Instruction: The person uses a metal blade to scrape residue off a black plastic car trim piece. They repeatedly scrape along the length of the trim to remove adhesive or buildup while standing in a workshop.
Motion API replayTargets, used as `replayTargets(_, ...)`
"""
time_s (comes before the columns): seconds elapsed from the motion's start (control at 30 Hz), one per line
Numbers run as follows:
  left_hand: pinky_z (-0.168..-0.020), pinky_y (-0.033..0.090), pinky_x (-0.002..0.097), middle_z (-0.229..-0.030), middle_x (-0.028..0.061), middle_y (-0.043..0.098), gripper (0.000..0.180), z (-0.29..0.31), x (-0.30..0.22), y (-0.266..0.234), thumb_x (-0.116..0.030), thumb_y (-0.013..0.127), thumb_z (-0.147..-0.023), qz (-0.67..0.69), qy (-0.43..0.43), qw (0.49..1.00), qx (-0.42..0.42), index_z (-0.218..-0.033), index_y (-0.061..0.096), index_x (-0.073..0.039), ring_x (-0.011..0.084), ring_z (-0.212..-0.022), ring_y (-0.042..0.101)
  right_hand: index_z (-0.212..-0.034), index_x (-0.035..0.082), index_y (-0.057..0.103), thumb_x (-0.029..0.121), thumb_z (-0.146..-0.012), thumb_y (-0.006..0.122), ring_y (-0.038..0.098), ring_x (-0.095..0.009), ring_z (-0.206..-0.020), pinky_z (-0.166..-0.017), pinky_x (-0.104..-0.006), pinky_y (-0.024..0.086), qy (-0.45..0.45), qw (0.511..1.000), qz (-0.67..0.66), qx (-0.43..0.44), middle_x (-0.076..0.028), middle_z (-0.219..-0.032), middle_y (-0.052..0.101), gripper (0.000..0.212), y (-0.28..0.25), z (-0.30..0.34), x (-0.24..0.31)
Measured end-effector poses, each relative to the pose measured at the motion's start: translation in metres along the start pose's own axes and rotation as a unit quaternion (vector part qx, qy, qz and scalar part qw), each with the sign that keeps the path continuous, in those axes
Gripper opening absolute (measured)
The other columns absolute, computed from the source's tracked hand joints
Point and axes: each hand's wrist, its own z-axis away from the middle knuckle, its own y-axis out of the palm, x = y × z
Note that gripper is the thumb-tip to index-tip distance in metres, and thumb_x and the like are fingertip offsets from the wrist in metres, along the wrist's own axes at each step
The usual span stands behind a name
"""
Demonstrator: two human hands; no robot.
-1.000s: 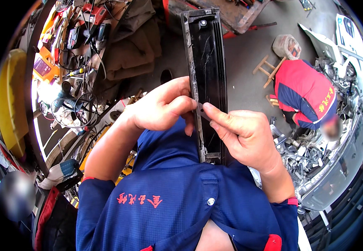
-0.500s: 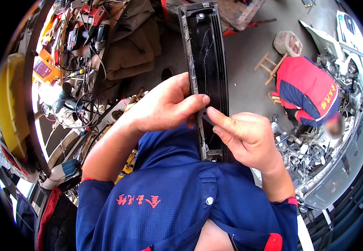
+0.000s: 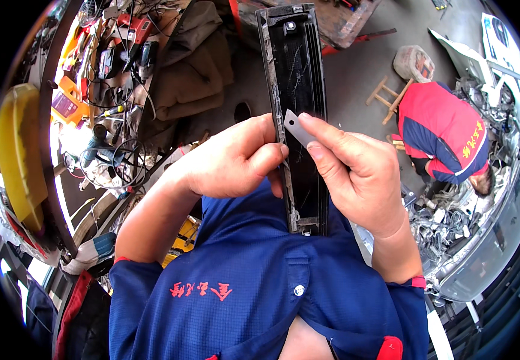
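A long black plastic trim piece (image 3: 308,84) stretches away from my lap, with a ragged grey strip (image 3: 277,108) along its left edge. My left hand (image 3: 236,157) is closed round that edge, thumb on top and fingers partly hidden beneath. Between the thumb and forefinger of my right hand (image 3: 362,174) is a flat grey utility knife blade (image 3: 298,128) with a small hole near its pointed end. The blade lies over the trim, its tip close to the grey strip; I cannot tell whether it touches. At the far end of the trim sits a small pale clip (image 3: 290,26).
Left, a cluttered bench holds a red tool (image 3: 134,27), an orange box (image 3: 68,105) and tangled cables (image 3: 119,159). Brown cloth (image 3: 197,78) hangs beside it. At right a co-worker (image 3: 443,129) bends by a wooden stool (image 3: 386,99) and car parts (image 3: 446,222).
My right hand has turned and moved slightly up, bringing the blade into plain view. My left hand has slid slightly down and left along the trim's edge.
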Motion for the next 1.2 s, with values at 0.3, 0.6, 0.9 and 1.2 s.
replayTargets(0.3,-0.077,0.060,0.0361,-0.102,0.0149,0.069,0.026,-0.001,0.002,0.000,-0.005,0.042,-0.103,-0.020,0.009,1.000,0.016,-0.126,0.051,0.004,0.0220,-0.081,0.071,-0.129,0.013,0.075,0.009,-0.091,0.074,0.062,-0.028,-0.061,-0.057,-0.0395,0.049,-0.004,0.999,0.051,0.020,-0.011,-0.070,0.064,0.037,0.005,0.005,-0.005)
replayTargets(0.6,-0.078,0.060,0.0358,-0.104,0.0161,0.070,0.027,0.001,-0.001,0.003,-0.002,0.041,-0.101,-0.026,-0.006,0.999,0.024,-0.124,0.052,0.004,0.0224,-0.083,0.071,-0.130,0.010,0.074,0.006,-0.091,0.073,0.062,-0.029,-0.059,-0.057,-0.0409,0.048,-0.002,0.998,0.038,0.050,-0.010,-0.066,0.060,0.040,0.002,0.015,-0.003)
replayTargets(0.9,-0.078,0.060,0.0357,-0.105,0.0151,0.069,0.030,0.003,-0.011,0.004,-0.001,0.040,-0.100,-0.023,0.002,1.000,-0.003,-0.128,0.050,0.004,0.0213,-0.082,0.071,-0.127,0.007,0.075,0.004,-0.092,0.075,0.070,-0.030,-0.069,-0.064,-0.0360,0.055,0.018,0.999,-0.037,0.018,-0.014,-0.084,0.075,0.035,-0.006,0.009,-0.003)
replayTargets(1.2,-0.078,0.059,0.0358,-0.105,0.0155,0.068,0.030,-0.001,-0.008,0.002,0.000,0.039,-0.099,-0.028,-0.010,0.999,0.023,-0.126,0.050,0.005,0.0217,-0.081,0.071,-0.131,0.011,0.074,0.004,-0.090,0.075,0.061,-0.030,-0.059,-0.057,-0.0400,0.049,-0.008,1.000,0.003,0.029,-0.011,-0.067,0.061,0.042,-0.002,0.006,-0.011)
